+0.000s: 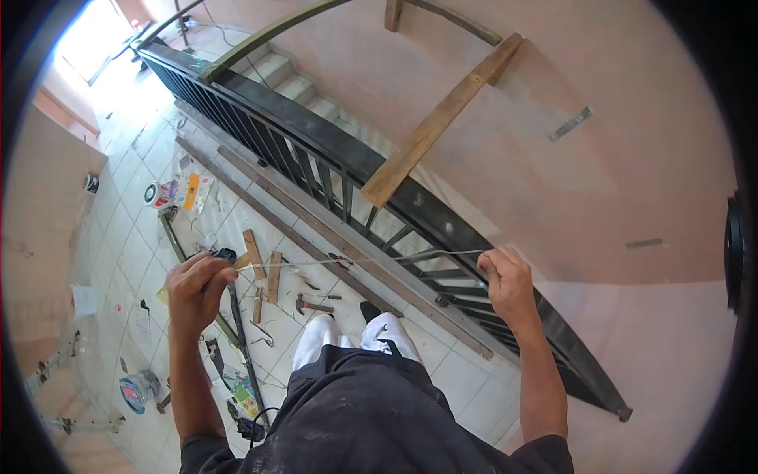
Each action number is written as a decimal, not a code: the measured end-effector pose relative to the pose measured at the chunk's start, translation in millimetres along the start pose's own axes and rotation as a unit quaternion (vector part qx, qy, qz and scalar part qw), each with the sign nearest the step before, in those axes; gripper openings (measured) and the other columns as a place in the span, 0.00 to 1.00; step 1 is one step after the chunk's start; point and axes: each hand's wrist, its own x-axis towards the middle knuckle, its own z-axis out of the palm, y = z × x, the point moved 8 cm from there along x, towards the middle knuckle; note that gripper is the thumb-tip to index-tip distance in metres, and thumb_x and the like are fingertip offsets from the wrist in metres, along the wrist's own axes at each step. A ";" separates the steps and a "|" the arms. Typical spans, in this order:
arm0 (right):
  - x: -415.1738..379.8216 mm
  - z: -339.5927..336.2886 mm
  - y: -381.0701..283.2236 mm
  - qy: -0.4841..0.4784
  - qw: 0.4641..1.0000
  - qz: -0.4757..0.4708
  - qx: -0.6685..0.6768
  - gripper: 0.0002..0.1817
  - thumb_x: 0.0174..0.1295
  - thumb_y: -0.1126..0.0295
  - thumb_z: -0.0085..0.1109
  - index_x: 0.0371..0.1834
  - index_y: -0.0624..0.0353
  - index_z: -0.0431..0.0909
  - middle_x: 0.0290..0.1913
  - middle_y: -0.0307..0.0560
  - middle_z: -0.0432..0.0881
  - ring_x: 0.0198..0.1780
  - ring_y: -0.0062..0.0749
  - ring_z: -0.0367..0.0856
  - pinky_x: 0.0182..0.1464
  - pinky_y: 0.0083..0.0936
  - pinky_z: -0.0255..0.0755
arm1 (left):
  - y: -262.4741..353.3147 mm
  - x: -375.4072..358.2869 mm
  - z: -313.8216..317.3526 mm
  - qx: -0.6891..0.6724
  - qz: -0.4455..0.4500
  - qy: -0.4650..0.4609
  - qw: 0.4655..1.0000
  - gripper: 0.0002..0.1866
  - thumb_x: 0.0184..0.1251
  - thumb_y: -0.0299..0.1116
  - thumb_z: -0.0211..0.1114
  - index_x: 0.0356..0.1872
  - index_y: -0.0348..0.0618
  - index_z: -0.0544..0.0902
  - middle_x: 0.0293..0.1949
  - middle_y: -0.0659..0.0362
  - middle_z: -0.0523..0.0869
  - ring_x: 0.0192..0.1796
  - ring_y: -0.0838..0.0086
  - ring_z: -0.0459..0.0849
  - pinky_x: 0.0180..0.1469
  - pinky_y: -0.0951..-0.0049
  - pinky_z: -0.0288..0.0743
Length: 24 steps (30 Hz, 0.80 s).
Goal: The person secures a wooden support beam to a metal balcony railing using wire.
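A thin pale wire (355,260) stretches nearly straight across my front, from one hand to the other. My left hand (197,286) is closed on its left end, with the fingers pinched together. At the other end, my right hand (508,283) grips the wire between thumb and fingers, close to the black metal railing (379,170). Whether it is metal wire or string is hard to tell at this size. Below it on the floor lie a claw hammer (316,306) and several short wood pieces (274,276).
A wooden plank (442,122) reaches from the railing to the wall. Long metal bars (316,249) lie along the railing's foot, with stairs (296,87) beyond. A white tub (155,194), a clear bucket (140,391) and scattered tools are on the tiles (118,229) at left.
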 end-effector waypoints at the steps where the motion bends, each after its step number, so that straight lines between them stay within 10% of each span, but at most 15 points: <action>1: 11.4 -0.2 8.3 0.024 0.999 -0.029 0.006 0.03 0.65 0.77 0.58 0.32 0.64 0.78 0.28 0.52 0.78 0.37 0.49 0.78 0.38 0.39 0.71 | -2.4 2.5 10.5 0.007 -0.002 0.008 1.000 0.05 0.61 0.25 0.69 0.29 0.37 0.82 0.20 0.57 0.77 0.21 0.69 0.74 0.26 0.70 0.66; 16: 193.9 -21.2 29.5 0.165 0.945 -0.163 -0.231 0.06 0.65 0.75 0.56 0.40 0.58 0.83 0.36 0.50 0.86 0.45 0.50 0.80 0.47 0.43 0.73 | -2.9 46.4 90.2 -0.220 -0.218 0.136 0.941 0.11 0.76 0.32 0.60 0.40 0.35 0.85 0.29 0.65 0.82 0.32 0.84 0.71 0.37 0.79 0.66; 24: 238.5 50.2 -25.2 -0.049 0.950 -0.286 -0.113 0.08 0.65 0.73 0.57 0.42 0.62 0.84 0.39 0.52 0.86 0.43 0.51 0.81 0.47 0.39 0.74 | -51.7 -3.8 72.9 -0.104 -0.297 0.191 0.930 0.08 0.74 0.29 0.59 0.41 0.34 0.83 0.32 0.61 0.84 0.33 0.83 0.73 0.38 0.79 0.69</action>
